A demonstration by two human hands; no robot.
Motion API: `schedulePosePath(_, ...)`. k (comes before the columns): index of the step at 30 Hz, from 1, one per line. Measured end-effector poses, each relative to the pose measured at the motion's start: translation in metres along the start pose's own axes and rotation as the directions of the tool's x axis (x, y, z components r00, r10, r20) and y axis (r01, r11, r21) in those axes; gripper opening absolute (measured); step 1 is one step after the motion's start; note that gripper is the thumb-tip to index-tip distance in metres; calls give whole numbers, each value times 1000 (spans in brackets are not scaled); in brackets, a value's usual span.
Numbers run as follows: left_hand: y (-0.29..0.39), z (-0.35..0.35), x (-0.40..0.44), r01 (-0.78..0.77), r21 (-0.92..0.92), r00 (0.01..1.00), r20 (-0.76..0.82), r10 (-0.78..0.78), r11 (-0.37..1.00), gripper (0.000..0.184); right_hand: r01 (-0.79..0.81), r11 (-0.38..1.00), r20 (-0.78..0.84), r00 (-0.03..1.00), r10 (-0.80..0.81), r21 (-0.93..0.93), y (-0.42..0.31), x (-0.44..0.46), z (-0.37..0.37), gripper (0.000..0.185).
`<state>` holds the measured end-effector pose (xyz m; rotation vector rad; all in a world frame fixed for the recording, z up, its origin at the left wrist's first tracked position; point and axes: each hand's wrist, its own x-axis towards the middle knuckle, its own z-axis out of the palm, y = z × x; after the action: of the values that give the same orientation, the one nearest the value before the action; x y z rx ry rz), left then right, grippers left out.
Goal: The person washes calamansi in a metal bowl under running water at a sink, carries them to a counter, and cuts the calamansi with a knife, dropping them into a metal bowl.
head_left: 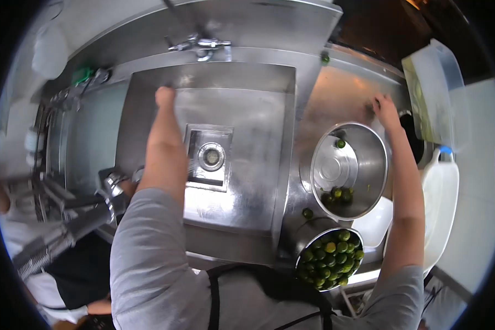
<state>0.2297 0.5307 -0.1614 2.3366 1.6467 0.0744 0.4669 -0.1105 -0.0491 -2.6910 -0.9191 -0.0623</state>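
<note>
My left hand (165,97) is over the upper left part of the steel sink (258,126), its fingers curled; what it holds, if anything, is hidden. On the right, my right hand (384,105) reaches over the steel counter (341,93), fingers bent, beyond a large steel pot (378,170). Several green limes (338,195) lie inside that pot, mostly at its near side. Closer to my body, a smaller pot is filled with limes (331,258). A single lime (307,213) rests between the pots and the sink.
A faucet (206,45) is mounted behind the sink. One lime (325,58) sits at the counter's back. Clear container (434,88) and white tub (443,203) stand at right. Another person (82,280) is at lower left, near a spray hose (55,245).
</note>
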Motion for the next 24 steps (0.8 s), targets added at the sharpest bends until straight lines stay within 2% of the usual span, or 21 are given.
schedulePosePath(1, -6, 0, 11, -13, 69, 1000, 11, 12, 998, 33, 13, 1000, -61, 998, -14, -14, -5, 7, -4, 17)
schedulePosePath(3, -27, 11, 50, -111, 212, 984, 159, 78, 971, 42, 38, 998, -47, 998, -35, 55, -26, 26, -13, 18)
schedulePosePath(5, -41, 13, 63, -167, 260, 964, 248, 101, 951, 47, 161, 982, 21, 986, -163, 96, -43, 53, -12, 22)
schedulePosePath(7, -65, 33, 88, -391, 414, 919, 222, 325, 822, 58, 206, 978, 98, 973, -209, 42, -74, 81, -11, 29)
schedulePosePath(9, -86, 56, 105, -438, 396, 899, 199, 390, 807, 63, 358, 932, 187, 913, -362, 56, -109, 109, -16, 31)
schedulePosePath(10, -88, 59, 106, -474, 378, 879, 163, 448, 795, 68, 349, 935, 191, 916, -354, 60, -104, 123, -2, 31)
schedulePosePath(11, -91, 60, 110, -477, 383, 878, 171, 446, 791, 68, 351, 936, 257, 907, -335, -19, -101, 139, 14, 33)
schedulePosePath(12, -86, 54, 103, -528, 311, 846, 281, 454, 790, 69, 361, 928, 321, 893, -314, -97, -100, 149, 27, 35)
schedulePosePath(13, -87, 55, 99, -566, 233, 801, 383, 461, 791, 72, 363, 928, 327, 891, -316, -90, -110, 150, 27, 35)
schedulePosePath(15, -87, 65, 91, -541, 242, 813, 397, 426, 806, 65, 78, 993, 399, 916, -38, -86, -130, 154, 28, 32)
schedulePosePath(16, -91, 69, 85, -519, 251, 822, 408, 397, 817, 60, 87, 994, 409, 911, -50, -73, -128, 154, 36, 32)
schedulePosePath(18, -69, 38, 40, -497, 195, 777, 534, 333, 846, 40, 329, 943, 370, 884, -286, -57, -106, 157, 54, 25)
schedulePosePath(20, -102, 87, 72, -518, 379, 846, 360, 394, 767, 26, 476, 876, 343, 838, -424, -81, -93, 155, 61, 20)
schedulePosePath(22, -94, 64, 45, -275, 261, 961, 62, 268, 925, 28, 390, 920, 450, 827, -336, -29, -85, 150, 57, 13)
schedulePosePath(23, -85, 48, 34, -258, 271, 966, 51, 254, 928, 28, 392, 920, 354, 861, -364, -7, -82, 143, 50, 13)
schedulePosePath(24, -77, 35, 23, -156, 208, 988, 43, 151, 966, 34, 389, 921, 258, 889, -379, 14, -83, 132, 41, 13)
